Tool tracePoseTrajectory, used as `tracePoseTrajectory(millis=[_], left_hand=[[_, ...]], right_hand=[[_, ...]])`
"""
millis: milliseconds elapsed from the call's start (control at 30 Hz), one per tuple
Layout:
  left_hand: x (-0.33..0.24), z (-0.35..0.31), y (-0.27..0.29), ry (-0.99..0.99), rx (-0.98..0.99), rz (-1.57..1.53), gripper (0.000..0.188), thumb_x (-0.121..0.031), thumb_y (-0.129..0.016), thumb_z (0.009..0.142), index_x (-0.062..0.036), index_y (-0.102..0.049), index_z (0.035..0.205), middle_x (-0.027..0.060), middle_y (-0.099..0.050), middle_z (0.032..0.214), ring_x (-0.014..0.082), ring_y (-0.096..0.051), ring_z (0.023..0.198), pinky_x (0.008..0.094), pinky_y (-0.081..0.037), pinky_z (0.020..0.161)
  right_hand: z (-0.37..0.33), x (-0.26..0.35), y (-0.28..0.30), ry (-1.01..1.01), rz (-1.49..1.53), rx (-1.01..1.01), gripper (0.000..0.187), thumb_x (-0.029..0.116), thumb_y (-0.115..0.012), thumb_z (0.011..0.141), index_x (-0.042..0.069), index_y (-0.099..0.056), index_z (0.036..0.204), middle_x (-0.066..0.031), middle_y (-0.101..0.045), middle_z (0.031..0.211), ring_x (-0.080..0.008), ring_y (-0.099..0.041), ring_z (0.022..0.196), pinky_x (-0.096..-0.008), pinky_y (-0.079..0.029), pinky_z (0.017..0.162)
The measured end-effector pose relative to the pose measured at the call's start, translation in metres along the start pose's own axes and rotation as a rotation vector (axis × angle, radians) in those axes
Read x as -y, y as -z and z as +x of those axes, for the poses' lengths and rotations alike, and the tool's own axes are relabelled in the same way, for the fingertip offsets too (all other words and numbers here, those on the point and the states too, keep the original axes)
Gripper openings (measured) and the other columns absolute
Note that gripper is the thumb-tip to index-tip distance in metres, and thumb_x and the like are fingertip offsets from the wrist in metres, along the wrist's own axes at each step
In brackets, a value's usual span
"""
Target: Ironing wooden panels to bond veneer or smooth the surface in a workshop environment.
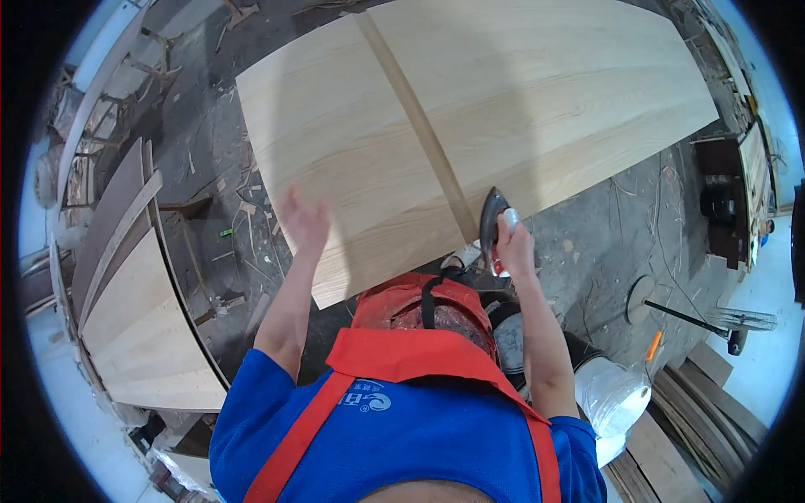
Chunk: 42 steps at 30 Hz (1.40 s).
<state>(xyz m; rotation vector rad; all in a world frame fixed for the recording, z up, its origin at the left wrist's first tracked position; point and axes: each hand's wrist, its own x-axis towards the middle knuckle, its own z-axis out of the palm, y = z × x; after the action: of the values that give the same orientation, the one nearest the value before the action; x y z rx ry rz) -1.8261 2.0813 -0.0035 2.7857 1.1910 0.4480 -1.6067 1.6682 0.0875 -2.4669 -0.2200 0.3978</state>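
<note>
A large pale wood-grain panel [537, 101] lies in front of me. A darker brown strip [417, 121] runs across it from the far edge to the near edge. My right hand [515, 249] grips a clothes iron [493, 220] by its handle, at the panel's near edge just right of the strip. The iron is tilted up on its side, and its dark pointed soleplate faces left. Over the panel's left edge, my left hand [305, 220] is raised with nothing in it. Motion smears its fingers a little, but they look spread.
Curved-looking stacked boards [151, 327] stand on the left. A standing fan [738, 323] is at the right, near a plastic-wrapped white bucket [614, 394] with an orange-handled tool [653, 345]. Planks [696, 427] lie lower right. Cables and wood scraps litter the floor [587, 251].
</note>
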Motion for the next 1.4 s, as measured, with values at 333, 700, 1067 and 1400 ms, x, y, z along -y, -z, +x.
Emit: tracePoseTrajectory(millis=[333,700,1067,1400], left_hand=[[-0.266,0.1,-0.056,-0.672,0.257,-0.289,0.076,-0.048,-0.06,0.101,-0.007,-0.039,0.161,0.0204,-0.032,0.169,0.0367,-0.024,0.16,0.0525,-0.016,0.132],[-0.294,0.108,-0.071,-0.755,0.36,-0.206,0.073,-0.051,-0.062,0.099,-0.0093,-0.046,0.156,0.0178,-0.034,0.168,0.035,-0.025,0.159,0.0527,-0.018,0.132],[-0.319,0.11,-0.082,-0.815,0.312,-0.234,0.074,-0.043,-0.07,0.096,-0.0099,-0.045,0.158,0.018,-0.036,0.166,0.0369,-0.031,0.156,0.0538,-0.021,0.13],[-0.309,0.105,-0.075,-0.877,0.24,-0.235,0.075,-0.048,-0.061,0.101,-0.0065,-0.041,0.159,0.0205,-0.031,0.168,0.0365,-0.026,0.158,0.0546,-0.018,0.131]], right_hand=[[0.118,-0.057,0.06,-0.084,-0.133,-0.156,0.067,0.055,-0.052,0.107,-0.009,-0.07,0.1,-0.0375,-0.069,0.095,-0.0566,-0.067,0.098,-0.0607,-0.052,0.082],[0.307,-0.175,0.181,-0.391,0.107,-0.185,0.079,0.067,-0.045,0.106,-0.003,-0.068,0.077,-0.0131,-0.061,0.058,-0.0239,-0.063,0.053,-0.0432,-0.049,0.052],[0.347,-0.236,0.224,-0.426,0.039,-0.217,0.083,0.065,-0.039,0.107,-0.007,-0.075,0.085,-0.0216,-0.071,0.069,-0.0349,-0.074,0.068,-0.0463,-0.057,0.071],[0.042,-0.059,0.014,-0.272,0.127,-0.351,0.049,0.043,-0.057,0.106,-0.003,-0.068,0.093,-0.0327,-0.069,0.084,-0.0531,-0.07,0.086,-0.0591,-0.056,0.073]])
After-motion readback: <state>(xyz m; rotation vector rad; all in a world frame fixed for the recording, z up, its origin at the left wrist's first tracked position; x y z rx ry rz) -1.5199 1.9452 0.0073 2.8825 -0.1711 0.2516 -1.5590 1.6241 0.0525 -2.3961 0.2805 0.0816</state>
